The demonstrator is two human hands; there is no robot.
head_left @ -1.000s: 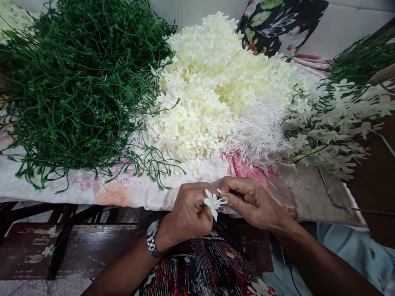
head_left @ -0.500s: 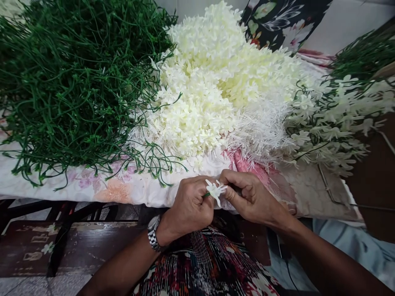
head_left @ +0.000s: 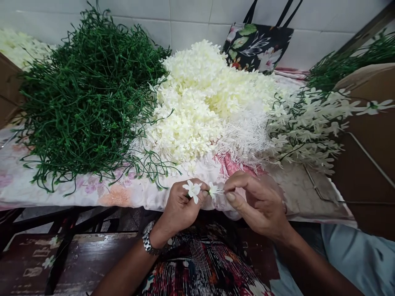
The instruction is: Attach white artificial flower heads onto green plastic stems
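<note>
My left hand [head_left: 185, 205], with a metal watch on its wrist, is closed around the stem of an artificial flower sprig whose green stem is mostly hidden in the fingers. One white artificial flower [head_left: 193, 190] rises above the fist. A second white flower [head_left: 213, 190] points sideways out of the thumb side, towards my right hand. The thumb and forefinger of my right hand [head_left: 257, 203] come together at the thin white stamens [head_left: 220, 191] of that second flower. Both hands are just over the table's front edge.
Green plastic stems [head_left: 89, 107] are heaped at left. Cream petals [head_left: 191, 119] fill the middle, beside white stamens [head_left: 243, 131]. Finished white sprigs [head_left: 308, 123] lie at right near a brown board [head_left: 370, 164]. A floral bag [head_left: 259, 47] leans on the tiled wall.
My hands have moved slightly apart and the left has turned, so two flowers show instead of one. The camera view has tilted up, showing more wall.
</note>
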